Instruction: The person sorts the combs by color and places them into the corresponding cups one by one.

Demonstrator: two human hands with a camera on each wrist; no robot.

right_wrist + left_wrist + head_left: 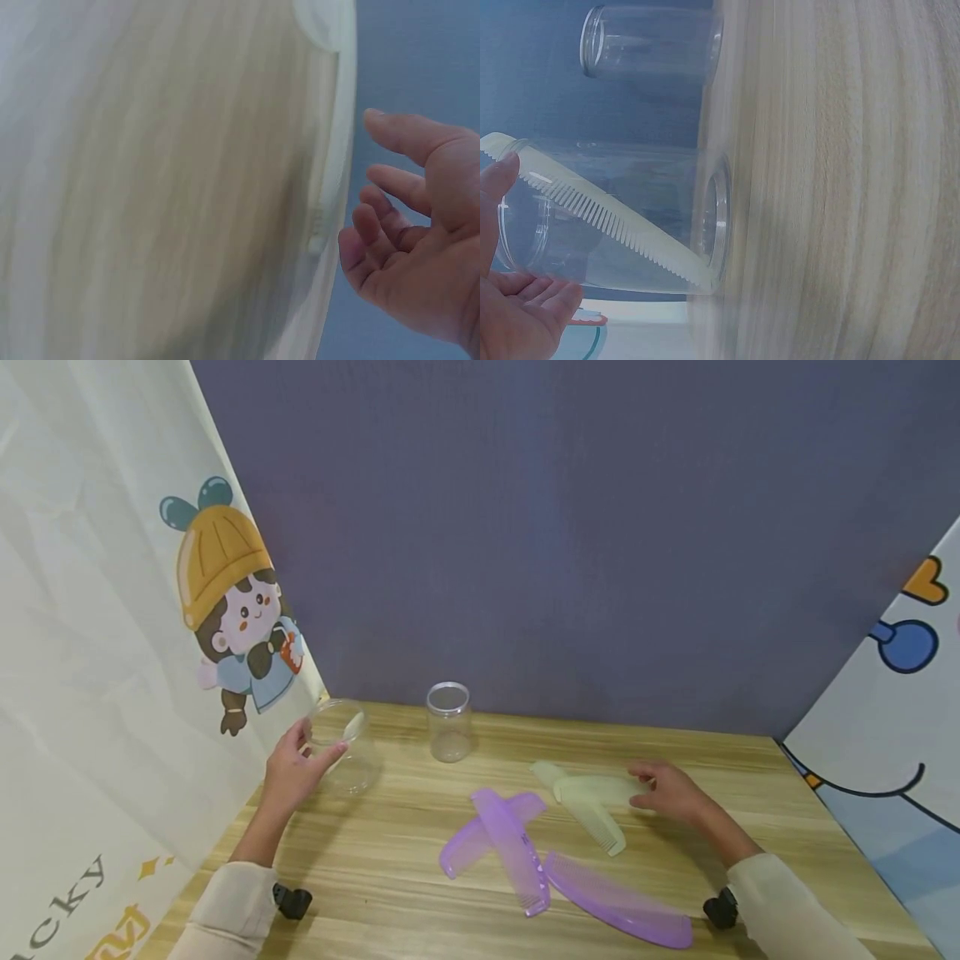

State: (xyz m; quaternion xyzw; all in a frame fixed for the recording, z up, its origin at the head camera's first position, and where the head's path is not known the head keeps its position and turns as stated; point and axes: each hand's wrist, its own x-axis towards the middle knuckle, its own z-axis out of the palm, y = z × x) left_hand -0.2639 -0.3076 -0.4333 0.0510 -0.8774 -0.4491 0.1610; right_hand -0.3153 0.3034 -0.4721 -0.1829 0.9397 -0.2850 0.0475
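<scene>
At the left, my left hand (294, 770) grips the rim of a clear plastic jar (351, 772) that stands upright on the table. A pale comb (619, 214) leans diagonally inside it, its top end by the thumb in the left wrist view. My right hand (670, 789) hovers by the right end of the overlapping pale green combs (592, 789), its fingers loosely bent. In the right wrist view a gap shows between those fingertips and the pale green comb (341, 142).
A second clear jar (449, 731) stands upright near the back wall. Two purple combs (510, 847) lie crossed in the middle of the wooden table (390, 893), and a third purple comb (618, 902) lies to their right. A printed curtain (97, 610) borders the left side.
</scene>
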